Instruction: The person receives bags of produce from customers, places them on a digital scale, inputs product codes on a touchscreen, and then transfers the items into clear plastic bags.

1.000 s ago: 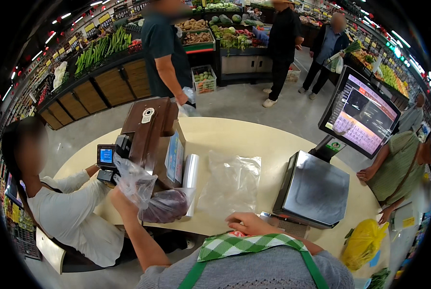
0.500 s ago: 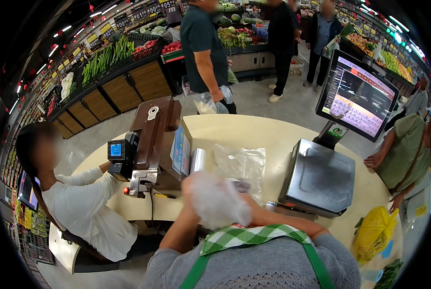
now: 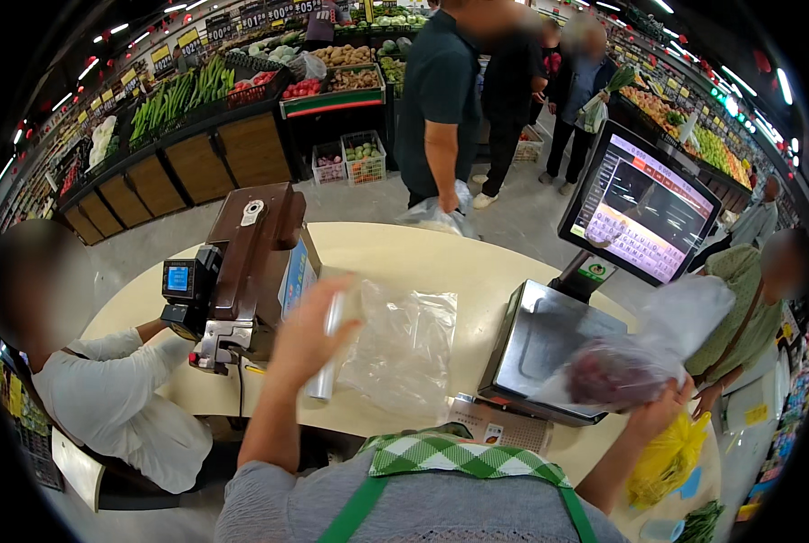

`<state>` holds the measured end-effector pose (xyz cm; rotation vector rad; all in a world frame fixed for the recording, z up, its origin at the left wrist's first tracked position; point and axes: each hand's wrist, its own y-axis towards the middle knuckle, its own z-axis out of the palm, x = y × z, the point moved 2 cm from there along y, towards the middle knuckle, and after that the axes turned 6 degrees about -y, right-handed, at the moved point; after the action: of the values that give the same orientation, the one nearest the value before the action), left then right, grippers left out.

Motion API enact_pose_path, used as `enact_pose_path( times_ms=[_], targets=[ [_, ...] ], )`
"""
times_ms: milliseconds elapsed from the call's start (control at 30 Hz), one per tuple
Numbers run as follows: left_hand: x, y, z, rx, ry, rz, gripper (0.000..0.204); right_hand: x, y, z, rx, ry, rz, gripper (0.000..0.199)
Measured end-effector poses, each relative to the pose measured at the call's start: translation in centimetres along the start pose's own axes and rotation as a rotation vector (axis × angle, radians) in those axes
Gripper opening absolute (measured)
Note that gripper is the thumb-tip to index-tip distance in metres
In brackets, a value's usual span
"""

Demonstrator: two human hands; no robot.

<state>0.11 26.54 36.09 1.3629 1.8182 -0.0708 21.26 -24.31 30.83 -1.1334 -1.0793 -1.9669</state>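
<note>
My right hand point(image 3: 660, 409) grips a clear plastic bag point(image 3: 690, 308) with dark reddish-purple produce point(image 3: 608, 373) inside; the exact kind is blurred through the plastic. It holds the bag over the right edge of the scale point(image 3: 563, 330). My left hand point(image 3: 309, 335) is raised on the other side, fingers apart and holding nothing, beside a roll of clear plastic point(image 3: 326, 362). Flat on the counter, between the roll and the scale, lies an unfilled clear plastic bag point(image 3: 404, 348).
A touchscreen point(image 3: 644, 204) stands behind the scale. Left of me are a brown bag-sealing machine point(image 3: 260, 253) and a seated person in white point(image 3: 119, 389). A yellow bag point(image 3: 667, 462) sits at the counter's right end. People stand across the counter point(image 3: 382, 240) and at its right.
My right hand has swung the filled bag from in front of my chest to the right, over the scale. My left hand has come off the bag and moved left.
</note>
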Motion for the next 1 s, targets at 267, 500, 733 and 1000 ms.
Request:
enact_pose_path(
  times_ms=[267, 500, 733, 1000],
  targets=[
    [8.4, -5.1, -7.8, -0.137, 0.545, -0.236, 0.063, -6.6, 11.8, -11.5, -0.334, -0.515, -0.143, 0.025],
    [8.9, -5.5, -7.8, -0.101, 0.496, -0.244, 0.064, -16.4, 18.8, -18.8, -0.458, -0.546, 0.269, 0.025],
    [8.5, -5.1, -9.2, -0.060, 0.426, -0.219, 0.059, -21.9, 12.0, -20.8, -0.612, -0.643, 0.538, 0.036],
    [9.8, -5.1, -9.6, -0.081, 0.361, -0.188, 0.053, -20.3, 9.5, -22.6, -0.500, -1.144, 0.019, 0.042]
  ],
)
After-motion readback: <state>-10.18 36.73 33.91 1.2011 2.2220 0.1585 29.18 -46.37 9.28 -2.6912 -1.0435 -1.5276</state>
